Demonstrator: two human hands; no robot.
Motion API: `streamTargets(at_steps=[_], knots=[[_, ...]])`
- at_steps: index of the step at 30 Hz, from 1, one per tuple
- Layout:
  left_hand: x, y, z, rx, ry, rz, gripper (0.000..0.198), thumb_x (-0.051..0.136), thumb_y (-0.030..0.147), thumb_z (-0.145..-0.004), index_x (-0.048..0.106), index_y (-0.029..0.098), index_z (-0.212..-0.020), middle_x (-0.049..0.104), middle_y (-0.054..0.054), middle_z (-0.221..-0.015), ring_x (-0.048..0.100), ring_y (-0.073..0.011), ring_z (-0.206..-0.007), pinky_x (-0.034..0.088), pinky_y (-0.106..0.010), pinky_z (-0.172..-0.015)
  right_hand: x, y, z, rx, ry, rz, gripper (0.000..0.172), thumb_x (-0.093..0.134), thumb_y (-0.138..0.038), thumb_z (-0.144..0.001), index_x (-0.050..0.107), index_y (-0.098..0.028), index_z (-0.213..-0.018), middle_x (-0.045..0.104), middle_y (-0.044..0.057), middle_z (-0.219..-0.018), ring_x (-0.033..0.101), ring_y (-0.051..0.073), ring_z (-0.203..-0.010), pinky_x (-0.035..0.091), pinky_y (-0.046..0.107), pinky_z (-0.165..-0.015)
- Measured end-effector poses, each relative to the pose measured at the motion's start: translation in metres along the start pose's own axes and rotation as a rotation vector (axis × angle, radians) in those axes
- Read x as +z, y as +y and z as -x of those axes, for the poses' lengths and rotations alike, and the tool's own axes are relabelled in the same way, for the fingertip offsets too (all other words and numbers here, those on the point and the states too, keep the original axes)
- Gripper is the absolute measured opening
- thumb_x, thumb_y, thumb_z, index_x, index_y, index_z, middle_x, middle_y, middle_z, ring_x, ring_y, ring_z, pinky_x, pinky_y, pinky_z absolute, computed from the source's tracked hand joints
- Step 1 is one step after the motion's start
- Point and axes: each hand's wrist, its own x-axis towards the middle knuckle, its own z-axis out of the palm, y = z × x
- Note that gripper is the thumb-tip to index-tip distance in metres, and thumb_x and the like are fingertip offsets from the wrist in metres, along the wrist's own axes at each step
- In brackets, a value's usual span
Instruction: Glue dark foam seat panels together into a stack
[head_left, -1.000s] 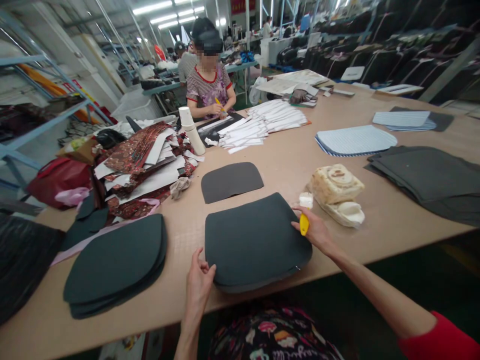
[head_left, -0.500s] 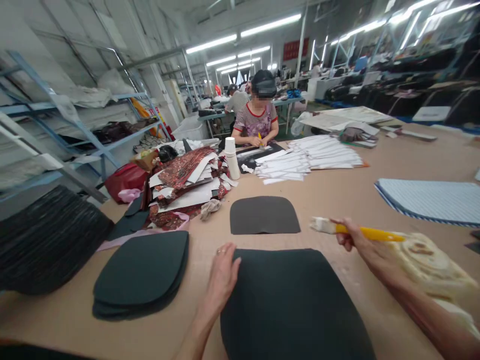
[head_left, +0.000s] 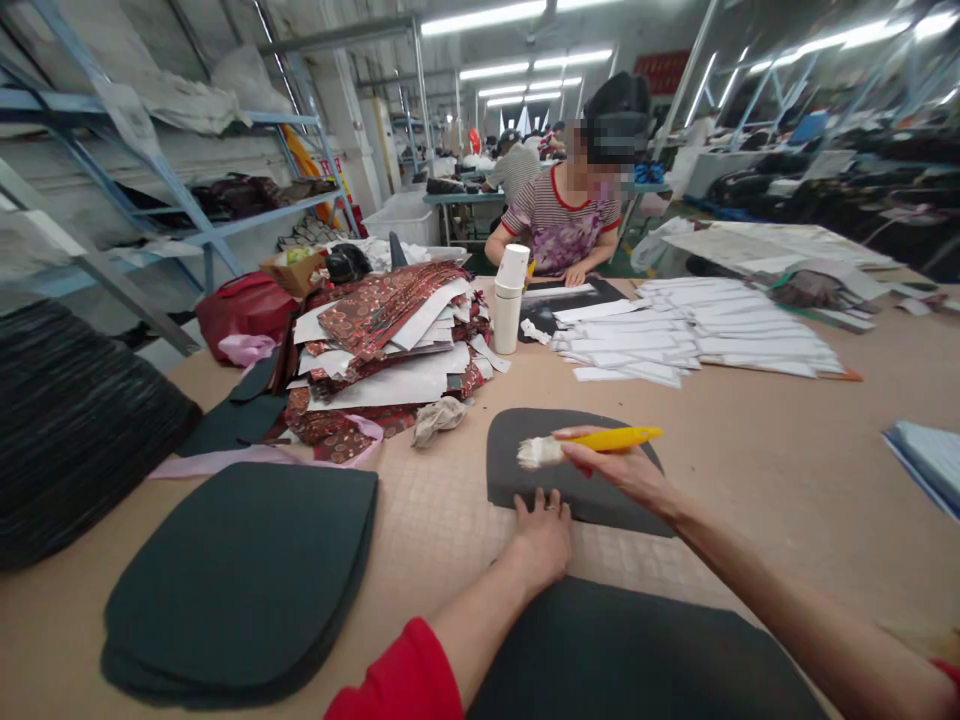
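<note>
The small grey panel (head_left: 570,470) lies flat on the bench (head_left: 750,470), pinned at its near edge by the flattened left hand (head_left: 541,535). A yellow-handled brush (head_left: 589,444) is gripped by the right hand (head_left: 626,470). Adhesive may be smeared onto the bench if the panel's edge is overrun.

Matt dark felt-like panel (head_left: 577,470); glossy yellow plastic brush (head_left: 592,443) with pale bristles; smooth tan board surface (head_left: 750,460); patterned red cloth and white paper heap (head_left: 382,345).
</note>
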Motion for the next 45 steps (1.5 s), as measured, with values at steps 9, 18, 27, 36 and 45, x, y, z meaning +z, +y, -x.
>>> streamTargets(at_steps=[9,18,27,36,45], knots=[[-0.003,-0.012,-0.007,0.030,-0.075,0.046,0.058,0.026,0.019,-0.083,0.023,0.007,-0.140,0.024,-0.014,-0.150,0.015,-0.0336,-0.137,0.017,-0.071,-0.103,0.063,0.048,-0.042,0.070,-0.416,0.035,0.032,0.064,-0.044,-0.072,0.066,-0.019,-0.093,0.067,0.005,-0.089,0.061,0.020,-0.081,0.050,0.033,-0.075],[-0.004,-0.024,-0.007,0.081,0.001,0.101,0.051,0.026,0.019,-0.084,0.036,0.011,-0.133,0.033,-0.014,-0.146,0.030,-0.0328,-0.128,0.030,-0.072,-0.096,0.056,0.054,-0.089,-0.015,-0.203,0.085,0.038,0.061,-0.048,-0.073,0.065,-0.018,-0.097,0.065,0.005,-0.088,0.056,0.016,-0.071,0.048,0.030,-0.066],[0.000,-0.034,-0.009,0.099,0.042,0.147,0.049,0.026,0.021,-0.086,0.039,0.012,-0.132,0.037,-0.011,-0.145,0.033,-0.0318,-0.127,0.030,-0.071,-0.097,0.062,0.069,-0.124,-0.041,-0.156,0.128,0.044,0.060,-0.055,-0.070,0.065,-0.015,-0.087,0.056,0.000,-0.061,0.047,0.012,-0.052,0.039,0.025,-0.048],[-0.021,-0.048,-0.022,0.043,0.070,0.122,0.048,0.046,0.017,-0.076,0.049,0.019,-0.124,0.048,-0.007,-0.136,0.045,-0.0277,-0.117,0.043,-0.054,-0.096,0.016,0.078,-0.167,-0.074,0.231,0.198,0.049,0.053,-0.059,-0.071,0.061,-0.014,-0.087,0.056,0.001,-0.059,0.052,0.016,-0.056,0.044,0.030,-0.058],[-0.033,-0.093,-0.064,-0.289,0.227,0.013,0.051,0.040,0.019,-0.082,0.039,0.020,-0.133,0.032,-0.012,-0.147,0.036,-0.0327,-0.128,0.043,-0.048,-0.094,-0.006,0.086,-0.171,-0.141,0.005,0.196,0.038,0.063,-0.048,-0.067,0.067,-0.018,-0.089,0.068,0.006,-0.097,0.061,0.022,-0.091,0.046,0.036,-0.089]])
